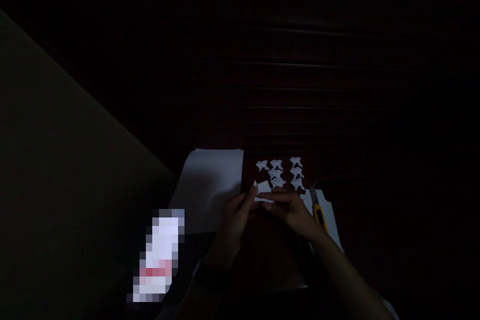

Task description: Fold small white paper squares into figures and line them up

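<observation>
A small piece of folded white paper (pixel 264 187) is held up between both hands over the dark table. My left hand (pixel 235 215) pinches its left side, thumb uppermost. From the right, my right hand (pixel 290 209) has its fingers closed on the paper's lower edge, with the thumb beneath. Just beyond the hands lie several small folded white paper figures (pixel 276 174), grouped in uneven columns. The scene is dim, so the finer creases of the held paper cannot be made out.
Left of the hands lies a stack of large white paper sheets (pixel 213 175). A yellow-handled utility knife (pixel 319 215) rests on more white paper (pixel 333 220) at the right. At lower left is a bright, pixelated object (pixel 161 240). Dark slatted panelling (pixel 292 65) rises behind.
</observation>
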Motion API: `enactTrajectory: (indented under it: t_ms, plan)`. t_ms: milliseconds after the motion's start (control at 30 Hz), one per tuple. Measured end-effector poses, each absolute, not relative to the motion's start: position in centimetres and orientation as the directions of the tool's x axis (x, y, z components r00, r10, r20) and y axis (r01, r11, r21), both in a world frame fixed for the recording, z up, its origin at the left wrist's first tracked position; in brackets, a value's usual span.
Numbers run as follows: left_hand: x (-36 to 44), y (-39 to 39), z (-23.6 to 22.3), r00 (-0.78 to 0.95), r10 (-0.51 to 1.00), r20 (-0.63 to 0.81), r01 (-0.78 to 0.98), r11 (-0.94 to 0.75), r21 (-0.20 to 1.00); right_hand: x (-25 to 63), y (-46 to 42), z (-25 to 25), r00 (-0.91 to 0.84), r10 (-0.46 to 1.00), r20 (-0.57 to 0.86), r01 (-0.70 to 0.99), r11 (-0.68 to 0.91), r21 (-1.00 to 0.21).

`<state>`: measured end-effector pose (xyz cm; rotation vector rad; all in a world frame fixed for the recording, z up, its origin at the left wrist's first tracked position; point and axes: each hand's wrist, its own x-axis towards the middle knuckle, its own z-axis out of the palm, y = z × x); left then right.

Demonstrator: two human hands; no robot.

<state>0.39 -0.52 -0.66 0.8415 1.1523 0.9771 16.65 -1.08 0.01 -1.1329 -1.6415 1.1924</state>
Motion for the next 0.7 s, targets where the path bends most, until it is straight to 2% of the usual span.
enactTrajectory:
  t_ms: [167,300,400,567,700]
  plan:
    - [0.4,-0.6,-0.7,0.098,0.923,-0.371,-0.176,0.383,0.907,16.7,-1.2,0.5,-0.302,0.949,0.093,0.195,0.157,-0.968]
    - [0.4,-0.9,-0.8,0.163,0.922,-0.35,-0.218,0.38,0.899,16.8,-1.2,0.6,-0.288,0.954,0.089,0.22,0.156,-0.963]
    - [0.5,-1.0,-0.7,0.175,0.927,-0.333,-0.25,0.369,0.895,16.4,-1.3,0.3,-0.221,0.972,0.075,0.163,0.113,-0.98]
    - [0.6,-1.0,-0.9,0.124,0.946,-0.301,-0.123,0.316,0.941,15.3,-1.3,-0.6,-0.018,0.999,0.046,0.099,0.047,-0.994]
    - [0.7,-0.9,-1.3,0.071,0.973,-0.221,0.035,0.219,0.975,15.0,-1.2,-0.8,0.037,0.993,0.115,0.145,0.108,-0.983]
